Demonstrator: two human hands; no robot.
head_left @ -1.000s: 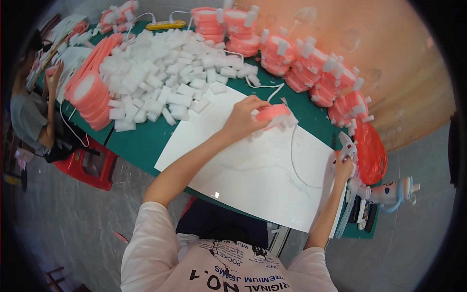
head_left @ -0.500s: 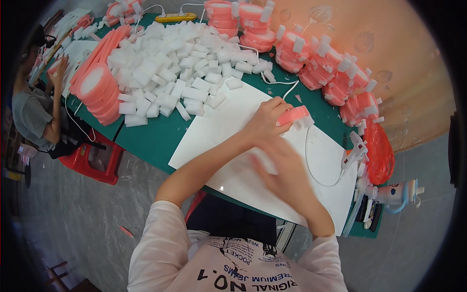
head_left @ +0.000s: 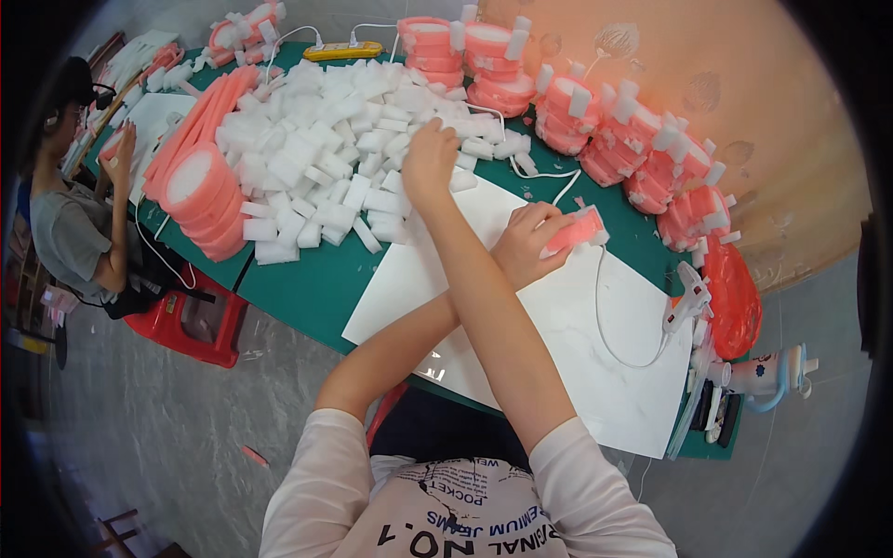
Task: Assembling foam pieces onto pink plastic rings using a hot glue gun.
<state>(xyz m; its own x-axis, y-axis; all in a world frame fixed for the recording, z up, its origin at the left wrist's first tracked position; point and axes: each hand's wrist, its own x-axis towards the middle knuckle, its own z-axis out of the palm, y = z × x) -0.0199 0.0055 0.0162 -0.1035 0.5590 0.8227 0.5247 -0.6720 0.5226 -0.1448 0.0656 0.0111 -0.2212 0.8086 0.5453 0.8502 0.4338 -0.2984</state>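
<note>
- A green table carries a white board, which I take as landmark; grey floor lies at the near side of it, and an orange-brown sheet hangs beyond its far side.
- The pink foam piece is at the far edge of the board, with a white block at its end. The left hand is clamped on it, the fingers bent over its side.
- The right hand, with its forearm crossed over the left one, is at the pile of white foam blocks, just beyond the board's far left corner. Its fingers are bent; I cannot tell if they pinch a block.
- By its look, the pink piece should be very light and soft, easily dented, not slippery; a strong squeeze may deform it.
- I judge the bare pink side the best place for holding, with gentle fingers, because the white block could be pulled loose.
- The loose blocks seem equally light and springy; two opposite faces would give enough grip.
- At the board's right edge rests a white glue gun.
</note>
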